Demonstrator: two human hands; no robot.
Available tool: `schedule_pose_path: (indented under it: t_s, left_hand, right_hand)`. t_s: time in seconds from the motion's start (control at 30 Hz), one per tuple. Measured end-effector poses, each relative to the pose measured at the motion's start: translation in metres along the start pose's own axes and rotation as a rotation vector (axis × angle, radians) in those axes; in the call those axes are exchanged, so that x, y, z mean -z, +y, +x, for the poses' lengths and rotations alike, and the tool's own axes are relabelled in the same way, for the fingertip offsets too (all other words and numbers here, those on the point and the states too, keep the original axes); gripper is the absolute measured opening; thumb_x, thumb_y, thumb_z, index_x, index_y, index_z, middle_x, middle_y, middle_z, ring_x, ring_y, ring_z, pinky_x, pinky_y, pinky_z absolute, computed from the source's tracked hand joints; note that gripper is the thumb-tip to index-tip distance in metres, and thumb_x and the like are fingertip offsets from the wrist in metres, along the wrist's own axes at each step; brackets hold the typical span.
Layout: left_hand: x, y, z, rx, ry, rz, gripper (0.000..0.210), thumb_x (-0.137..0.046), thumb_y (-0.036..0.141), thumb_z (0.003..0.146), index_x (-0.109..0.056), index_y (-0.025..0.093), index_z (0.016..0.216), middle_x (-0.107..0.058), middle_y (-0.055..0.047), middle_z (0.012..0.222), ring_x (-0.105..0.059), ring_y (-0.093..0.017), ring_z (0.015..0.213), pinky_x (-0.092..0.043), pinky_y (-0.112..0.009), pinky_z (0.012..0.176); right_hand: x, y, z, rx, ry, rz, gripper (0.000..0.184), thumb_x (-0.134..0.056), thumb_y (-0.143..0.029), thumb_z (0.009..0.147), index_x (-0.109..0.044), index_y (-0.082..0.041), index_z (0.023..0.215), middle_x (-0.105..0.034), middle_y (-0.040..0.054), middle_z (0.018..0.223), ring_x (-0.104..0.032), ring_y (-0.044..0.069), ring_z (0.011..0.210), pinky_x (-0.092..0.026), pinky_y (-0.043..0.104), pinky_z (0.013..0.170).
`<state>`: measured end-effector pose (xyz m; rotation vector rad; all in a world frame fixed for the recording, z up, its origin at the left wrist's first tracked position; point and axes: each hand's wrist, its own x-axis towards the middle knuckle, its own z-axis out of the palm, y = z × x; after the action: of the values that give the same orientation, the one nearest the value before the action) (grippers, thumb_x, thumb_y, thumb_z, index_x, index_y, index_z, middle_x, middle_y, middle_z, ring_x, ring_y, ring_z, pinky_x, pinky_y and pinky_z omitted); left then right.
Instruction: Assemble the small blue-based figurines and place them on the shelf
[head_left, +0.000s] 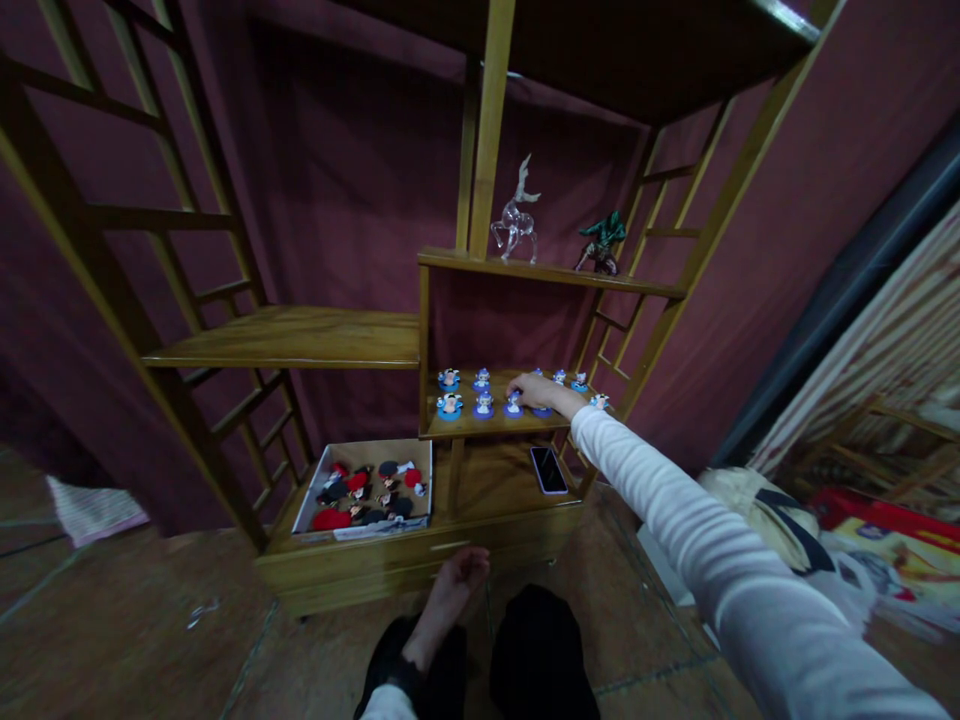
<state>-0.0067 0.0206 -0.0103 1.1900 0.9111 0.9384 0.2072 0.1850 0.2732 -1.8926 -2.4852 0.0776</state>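
My right hand [531, 388] reaches onto the middle-right shelf [466, 427], its fingers closed in a pinch among the small figurines. What it grips is mostly hidden, apparently one of the figurines. Just in front of its fingertips stands a white-and-purple figurine [513, 405] on a round base. To the left are a purple figurine [483, 405] and a blue-based figurine [449, 405], with others behind them. More figurines, such as the one at the back right [579, 382], stand past my wrist. My left hand [459, 578] hovers above my knee, loosely curled and holding nothing.
An open box [431, 490] of red and dark figurines sits on the lower shelf at left. A phone [549, 470] lies below my right hand. Above stand a clear deer ornament [516, 222] and a green figure [602, 240]. Bags [765, 505] lie at the right.
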Motion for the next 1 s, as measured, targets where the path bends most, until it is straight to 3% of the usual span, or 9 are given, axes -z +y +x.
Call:
schedule_pose_path:
  t_s: [0.4,0.67,0.87,1.0]
  left_hand:
    - [0.000,0.003,-0.002,0.011,0.009,0.019,0.042,-0.074,0.042,0.057,-0.064,0.014,0.087,-0.066,-0.008,0.077,-0.060,-0.019,0.073,-0.044,-0.029,0.070]
    - [0.001,0.008,-0.003,0.019,-0.029,0.025,0.042,-0.072,0.044,0.058,-0.064,0.015,0.087,-0.066,-0.007,0.080,-0.060,-0.020,0.078,-0.044,-0.031,0.074]
    - [-0.002,0.008,-0.001,0.039,-0.013,-0.010,0.044,-0.076,0.045,0.051,-0.065,0.014,0.082,-0.066,-0.007,0.080,-0.060,-0.021,0.080,-0.045,-0.032,0.076]
    - [-0.002,0.008,-0.001,0.056,0.018,0.001,0.044,-0.076,0.045,0.050,-0.066,0.015,0.081,-0.066,-0.007,0.078,-0.060,-0.021,0.080,-0.045,-0.032,0.075]
  right_hand:
    - [0.003,0.004,-0.008,0.044,0.037,0.086,0.038,-0.061,-0.017,0.072,-0.063,-0.025,0.109,-0.067,0.0020,0.106,-0.062,0.016,0.095,-0.044,0.020,0.080]
    - [0.026,0.047,-0.019,-0.043,0.107,0.158,0.032,-0.059,-0.021,0.077,-0.063,-0.021,0.108,-0.068,0.0026,0.103,-0.061,0.014,0.092,-0.043,0.019,0.079]
    - [0.012,0.059,-0.030,-0.087,0.019,0.137,0.038,-0.064,-0.025,0.073,-0.062,-0.024,0.110,-0.067,0.0016,0.107,-0.061,0.017,0.095,-0.044,0.020,0.079]
    - [0.014,0.063,-0.033,-0.087,0.087,0.181,0.035,-0.057,-0.030,0.080,-0.059,-0.023,0.115,-0.066,0.0031,0.109,-0.061,0.016,0.095,-0.044,0.021,0.080]
